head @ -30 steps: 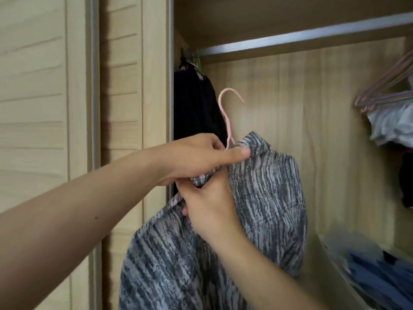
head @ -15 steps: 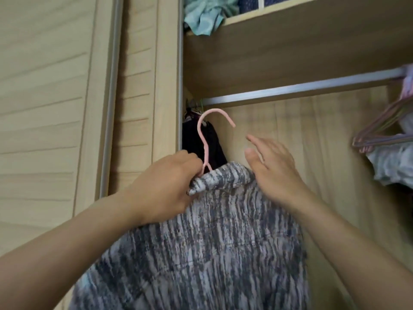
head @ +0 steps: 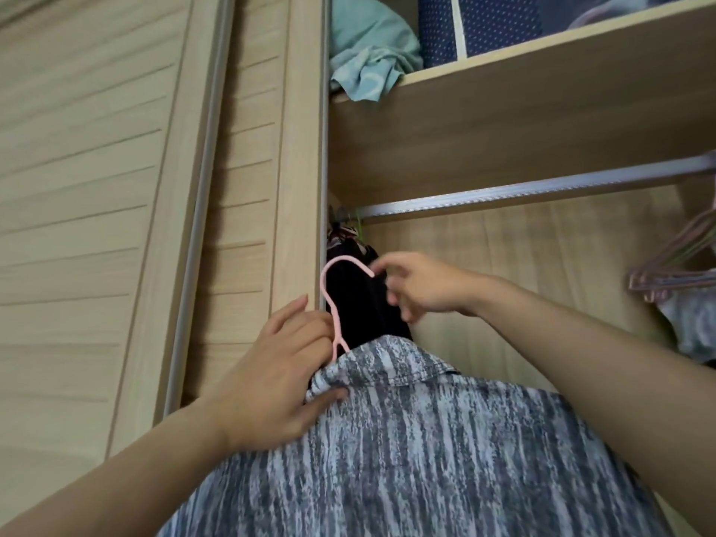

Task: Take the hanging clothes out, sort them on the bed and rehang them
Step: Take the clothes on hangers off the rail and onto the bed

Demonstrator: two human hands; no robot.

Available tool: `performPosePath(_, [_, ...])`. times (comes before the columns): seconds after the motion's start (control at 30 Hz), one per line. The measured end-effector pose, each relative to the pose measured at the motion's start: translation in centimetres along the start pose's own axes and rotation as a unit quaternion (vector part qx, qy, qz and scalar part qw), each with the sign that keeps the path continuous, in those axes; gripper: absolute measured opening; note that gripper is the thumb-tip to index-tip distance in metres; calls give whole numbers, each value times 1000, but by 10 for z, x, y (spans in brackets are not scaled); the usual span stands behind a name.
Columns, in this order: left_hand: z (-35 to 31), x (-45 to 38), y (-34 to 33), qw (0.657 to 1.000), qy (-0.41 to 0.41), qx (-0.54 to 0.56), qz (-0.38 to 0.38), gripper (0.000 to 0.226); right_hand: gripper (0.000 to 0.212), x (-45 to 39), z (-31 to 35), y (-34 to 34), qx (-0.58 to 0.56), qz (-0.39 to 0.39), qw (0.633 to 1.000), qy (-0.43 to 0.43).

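A grey and white streaked shirt (head: 426, 451) hangs on a pink hanger (head: 333, 304) whose hook points up below the silver rail (head: 523, 189). My left hand (head: 279, 374) grips the shirt's collar at the hanger's neck, thumb pressed on the fabric. My right hand (head: 422, 288) reaches up with its fingertips pinching the tip of the pink hook. The hook is not on the rail. A dark garment (head: 360, 304) hangs behind the hook at the rail's left end.
The wardrobe's sliding door (head: 135, 226) stands at the left. Empty pink hangers (head: 682, 265) and pale clothes (head: 693, 323) hang at the right. On the shelf above lie a teal cloth (head: 372, 60) and a blue dotted storage box (head: 480, 25).
The view has tilted up toward the rail and shelf. My right hand left the shirt's shoulder and rose to the hook's tip. My left hand still holds the collar.
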State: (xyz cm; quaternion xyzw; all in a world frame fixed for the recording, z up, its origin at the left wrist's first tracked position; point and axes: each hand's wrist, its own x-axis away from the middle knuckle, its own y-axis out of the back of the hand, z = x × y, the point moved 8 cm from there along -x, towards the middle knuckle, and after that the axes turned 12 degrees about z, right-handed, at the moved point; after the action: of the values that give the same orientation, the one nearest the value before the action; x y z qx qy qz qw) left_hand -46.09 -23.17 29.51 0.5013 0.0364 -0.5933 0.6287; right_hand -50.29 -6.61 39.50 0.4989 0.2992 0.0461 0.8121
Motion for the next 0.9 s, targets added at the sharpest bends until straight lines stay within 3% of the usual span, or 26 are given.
performPosePath(0.13, [4,-1,-3,1000,4,-11,5,41,50,-47,40,-11,47,24,997,62])
performPosePath(0.2, [6,-1,-4,1000,7,-14,6,42,42,-62,46,-17,81,29,995,53])
performPosePath(0.27, [7,-1,-3,1000,6,-17,0,40,37,-66,48,-12,88,-10,995,37])
performPosePath(0.4, [8,0,-3,1000,-4,-18,-17,35,46,-54,35,23,42,-112,993,-10])
performPosePath(0.53, [8,0,-3,999,-11,-24,-33,33,15,-43,16,41,97,-132,986,-40])
performPosePath(0.63, [6,0,-2,999,-21,-24,-41,33,10,-33,7,57,176,-168,966,-86])
performPosePath(0.8, [7,0,-2,998,-25,-33,-47,35,32,-4,-31,84,366,-147,890,-228])
performPosePath(0.9, [7,0,-3,998,-25,-33,-51,36,30,16,-51,96,369,-156,870,-289])
